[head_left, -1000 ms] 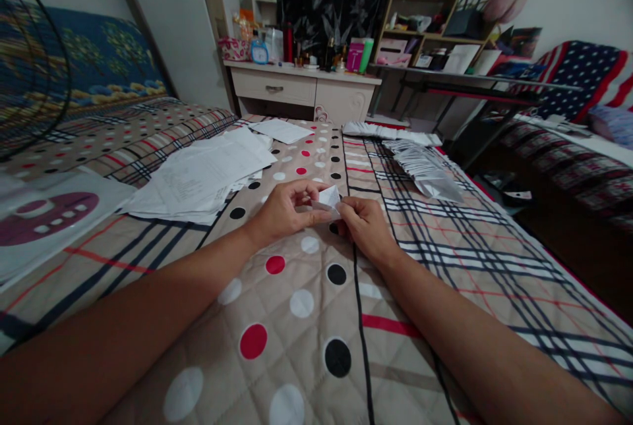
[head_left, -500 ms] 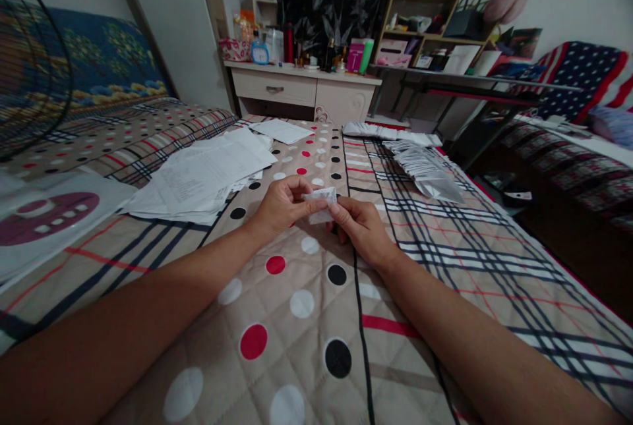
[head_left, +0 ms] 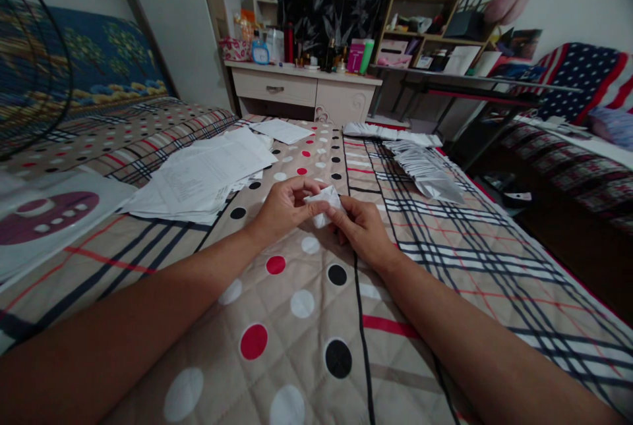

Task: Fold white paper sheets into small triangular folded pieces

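Between my two hands, above the patterned bedspread (head_left: 301, 273), is a small folded piece of white paper (head_left: 327, 202). My left hand (head_left: 289, 203) pinches its left side, thumb in front and fingers curled behind. From the other side my right hand (head_left: 363, 227) grips its lower right edge between thumb and fingers. Part of the paper is hidden by the thumbs. To the left lies a loose stack of printed white sheets (head_left: 208, 168), with more sheets (head_left: 281, 130) just beyond it. Farther right, a row of folded paper pieces (head_left: 420, 168) lies fanned out.
Another long row of folded paper (head_left: 390, 133) lies at the bed's far edge. A white plastic bag (head_left: 54, 217) with a purple print is at left, near a fan guard (head_left: 64, 76). A cream dresser (head_left: 277, 89) and a shelf desk (head_left: 430, 29) stand behind.
The folded paper has turned in my fingers and now shows a peaked, plain white face. Both hands have shifted only slightly.
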`<state>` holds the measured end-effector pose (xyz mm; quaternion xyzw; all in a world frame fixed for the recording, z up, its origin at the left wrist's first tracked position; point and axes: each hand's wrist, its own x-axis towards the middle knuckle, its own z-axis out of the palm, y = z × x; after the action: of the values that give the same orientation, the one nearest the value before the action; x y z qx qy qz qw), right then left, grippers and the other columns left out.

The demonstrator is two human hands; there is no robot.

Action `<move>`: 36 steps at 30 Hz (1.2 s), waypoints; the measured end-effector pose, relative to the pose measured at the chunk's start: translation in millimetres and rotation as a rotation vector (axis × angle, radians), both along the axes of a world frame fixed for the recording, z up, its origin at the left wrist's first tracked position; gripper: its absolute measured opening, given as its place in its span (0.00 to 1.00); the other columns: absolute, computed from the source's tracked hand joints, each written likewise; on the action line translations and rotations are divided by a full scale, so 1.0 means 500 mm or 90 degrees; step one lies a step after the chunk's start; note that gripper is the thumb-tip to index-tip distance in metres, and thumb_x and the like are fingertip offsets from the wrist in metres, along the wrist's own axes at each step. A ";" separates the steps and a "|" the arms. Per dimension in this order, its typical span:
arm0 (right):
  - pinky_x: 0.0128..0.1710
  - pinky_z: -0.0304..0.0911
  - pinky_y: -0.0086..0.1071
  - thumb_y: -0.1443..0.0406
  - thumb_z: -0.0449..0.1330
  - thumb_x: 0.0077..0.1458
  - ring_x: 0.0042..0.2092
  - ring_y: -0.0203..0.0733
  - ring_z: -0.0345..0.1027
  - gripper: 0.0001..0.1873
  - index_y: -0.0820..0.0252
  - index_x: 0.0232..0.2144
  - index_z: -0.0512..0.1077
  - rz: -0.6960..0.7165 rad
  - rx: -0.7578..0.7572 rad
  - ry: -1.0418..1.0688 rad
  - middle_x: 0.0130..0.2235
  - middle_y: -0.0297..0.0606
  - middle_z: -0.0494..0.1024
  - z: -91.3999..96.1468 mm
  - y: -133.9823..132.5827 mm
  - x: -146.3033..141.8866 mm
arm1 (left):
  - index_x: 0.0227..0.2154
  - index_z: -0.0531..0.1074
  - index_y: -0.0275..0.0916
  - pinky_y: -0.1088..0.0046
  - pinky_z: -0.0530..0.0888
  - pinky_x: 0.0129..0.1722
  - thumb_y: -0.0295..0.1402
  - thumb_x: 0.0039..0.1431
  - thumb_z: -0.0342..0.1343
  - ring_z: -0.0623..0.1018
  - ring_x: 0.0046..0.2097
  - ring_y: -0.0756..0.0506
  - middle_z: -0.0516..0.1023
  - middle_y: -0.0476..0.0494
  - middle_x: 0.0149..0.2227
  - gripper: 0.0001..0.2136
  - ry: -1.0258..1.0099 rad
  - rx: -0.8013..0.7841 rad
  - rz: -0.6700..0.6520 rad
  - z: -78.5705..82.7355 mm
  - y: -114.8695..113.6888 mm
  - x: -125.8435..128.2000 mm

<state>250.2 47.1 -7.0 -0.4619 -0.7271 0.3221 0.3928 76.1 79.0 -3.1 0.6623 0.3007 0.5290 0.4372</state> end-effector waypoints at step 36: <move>0.22 0.50 0.27 0.53 0.53 0.61 0.21 0.33 0.59 0.21 0.58 0.20 0.61 0.010 0.045 -0.063 0.19 0.31 0.69 -0.001 -0.003 -0.002 | 0.34 0.77 0.34 0.74 0.76 0.33 0.36 0.48 0.64 0.80 0.32 0.47 0.82 0.43 0.31 0.11 0.054 -0.005 0.089 0.010 -0.017 0.008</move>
<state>249.4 45.6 -7.6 -0.4575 -0.7602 0.2759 0.3697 79.9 70.6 2.0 0.6599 0.3668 0.5284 0.3884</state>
